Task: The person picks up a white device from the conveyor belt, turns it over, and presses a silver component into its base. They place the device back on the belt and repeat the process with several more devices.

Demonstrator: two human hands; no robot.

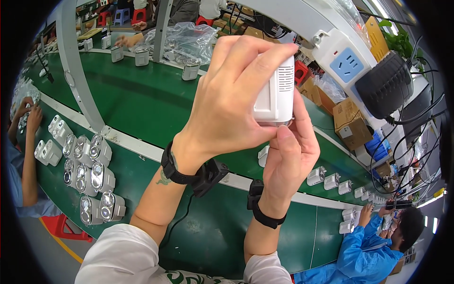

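Note:
A white boxy plastic housing (273, 100) with rows of vent slots is held up in front of me, above the green belt. My left hand (229, 90) is closed around it from the left, fingers over its top and thumb along its lower edge. From below, my right hand (294, 151) grips the same housing, its thumb at the bottom edge and its fingers behind the right side. Something small and clear shows at that bottom edge, mostly hidden by the fingers. Several similar white units (82, 177) with clear round tops stand grouped on the green tabletop to my left.
A white power strip (343, 61) with a black adapter (385, 85) hangs at upper right, near loose cables. A metal post (78, 71) rises at left. More white units (316, 175) line the green belt (137, 97). Co-workers sit left, right (364, 241) and across.

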